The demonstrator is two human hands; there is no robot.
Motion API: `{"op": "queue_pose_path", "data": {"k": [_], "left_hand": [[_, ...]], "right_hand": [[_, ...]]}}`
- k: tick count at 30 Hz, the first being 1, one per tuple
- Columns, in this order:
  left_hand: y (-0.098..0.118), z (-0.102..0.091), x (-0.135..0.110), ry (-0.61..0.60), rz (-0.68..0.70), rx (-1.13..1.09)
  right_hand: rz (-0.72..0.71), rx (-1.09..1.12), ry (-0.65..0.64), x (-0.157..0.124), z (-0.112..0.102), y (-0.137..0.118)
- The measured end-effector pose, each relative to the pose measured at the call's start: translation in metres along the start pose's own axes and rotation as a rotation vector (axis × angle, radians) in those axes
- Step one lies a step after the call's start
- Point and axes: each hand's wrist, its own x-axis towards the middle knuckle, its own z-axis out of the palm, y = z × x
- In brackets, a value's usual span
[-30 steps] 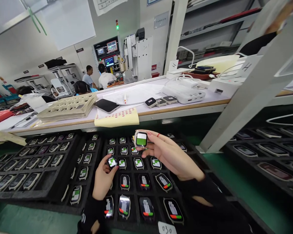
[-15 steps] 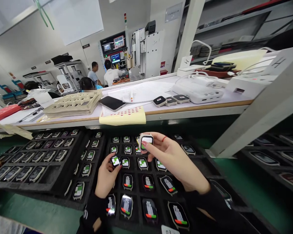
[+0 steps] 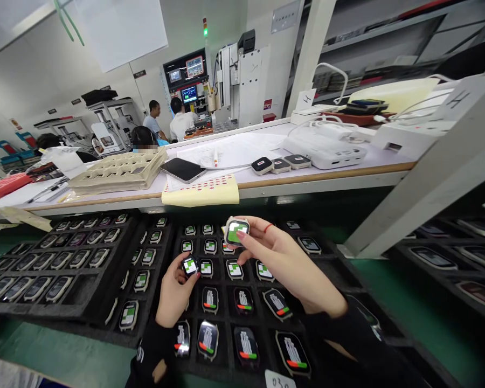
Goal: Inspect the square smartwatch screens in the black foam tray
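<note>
My right hand (image 3: 285,261) pinches a small watch body (image 3: 236,231) with a lit green and white screen, held just above the black foam tray (image 3: 222,372). My left hand (image 3: 173,293) grips another watch body (image 3: 189,265) with a green and white screen, low over the tray's second row. The tray holds several more watch bodies with lit screens, some green and white, some with red and green bars.
A second black tray (image 3: 75,302) of dark-screened watch bodies lies to the left. Behind runs a white bench (image 3: 307,180) with a phone (image 3: 182,170), a yellow sheet (image 3: 202,191), a beige tray stack (image 3: 119,172) and white chargers (image 3: 325,151). People sit at machines far back.
The watch body in my right hand has tipped so its green screen shows again. Both hands have stayed nearly in place over the tray.
</note>
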Motion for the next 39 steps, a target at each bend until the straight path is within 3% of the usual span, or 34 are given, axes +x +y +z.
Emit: {"op": "queue_pose_path", "data": {"k": [10,19,29,39], "left_hand": [[0.009,-0.001,-0.003,-0.014,-0.001,0.047],[-0.002,-0.001,0.000,-0.019,-0.006,0.031],[0.002,-0.003,-0.002,-0.019,-0.005,0.056],[-0.002,-0.002,0.000,-0.036,-0.020,0.039]], "right_hand": [[-0.001,0.010,0.067,0.000,-0.001,0.001],[-0.025,0.036,0.005,0.001,-0.002,0.002],[0.014,0.008,0.136,0.000,-0.003,0.001],[0.006,0.015,0.099,0.000,0.000,-0.004]]}}
